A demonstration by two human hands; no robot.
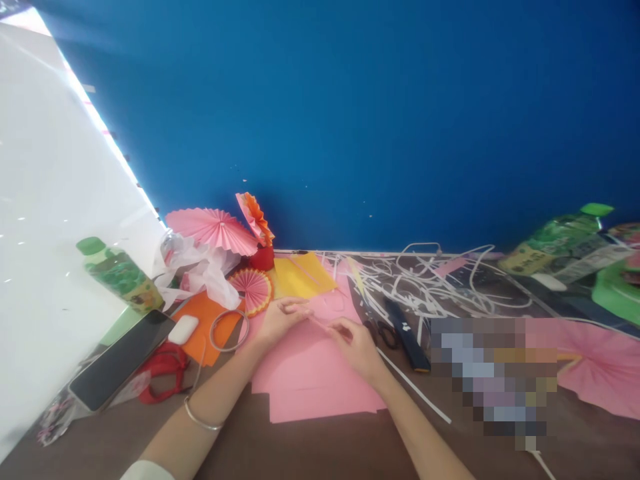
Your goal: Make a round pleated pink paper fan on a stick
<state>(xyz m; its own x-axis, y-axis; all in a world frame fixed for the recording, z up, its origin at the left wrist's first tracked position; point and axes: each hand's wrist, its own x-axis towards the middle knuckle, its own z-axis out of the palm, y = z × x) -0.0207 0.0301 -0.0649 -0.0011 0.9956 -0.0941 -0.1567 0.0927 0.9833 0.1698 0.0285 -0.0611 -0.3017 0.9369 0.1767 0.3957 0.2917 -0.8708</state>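
My left hand and my right hand meet over a stack of pink paper sheets on the brown table. Both pinch the ends of a thin pink paper strip stretched between them. The fingers of each hand are closed on that strip. A bangle sits on my left wrist. A yellow sheet lies just beyond the hands. Black scissors rest right of my right hand.
Pink and orange folded paper fans stand at the back. A green-capped bottle, a phone, a white earbud case and red cord lie left. White paper strips tangle at right, by another bottle.
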